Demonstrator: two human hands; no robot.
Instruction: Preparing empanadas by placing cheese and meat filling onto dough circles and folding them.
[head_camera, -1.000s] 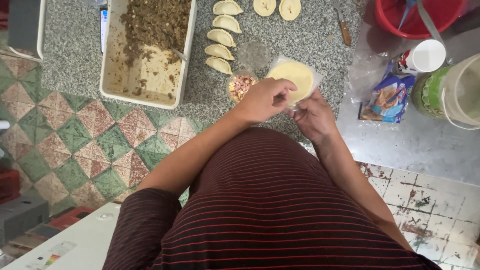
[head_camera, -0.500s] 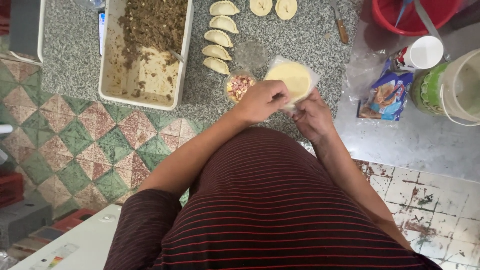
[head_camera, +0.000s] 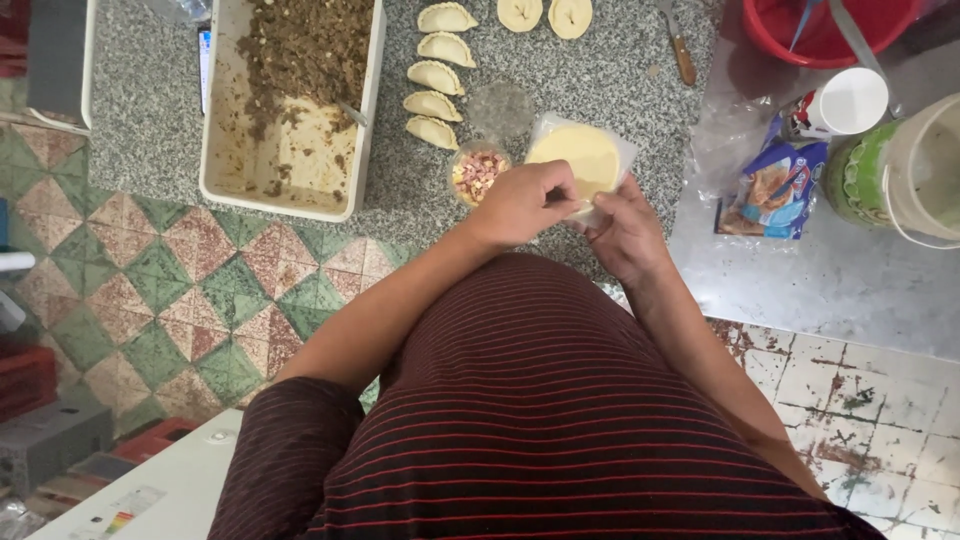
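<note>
A stack of pale round dough discs (head_camera: 580, 155) lies in clear plastic wrap on the speckled counter (head_camera: 150, 130). My left hand (head_camera: 522, 203) pinches the near edge of the top disc. My right hand (head_camera: 625, 235) sits just beside it, its fingers closed on the wrap's near edge. Left of the stack stands a small clear cup of diced pink and yellow bits (head_camera: 478, 172). Several folded dumplings (head_camera: 435, 78) lie in a row behind it. A white tray (head_camera: 222, 170) holds brown minced filling (head_camera: 300, 50) with a spoon in it.
A clear lid (head_camera: 500, 106) lies behind the cup. A knife (head_camera: 680, 52) rests at the back. To the right are a red bucket (head_camera: 770, 35), a white cup (head_camera: 850, 100), a blue packet (head_camera: 775, 190) and a green and white pail (head_camera: 905, 165). Patterned tiles face the counter's front.
Both hands stay at the near edge of the dough stack. My left hand's fingers have closed tighter on the top disc.
</note>
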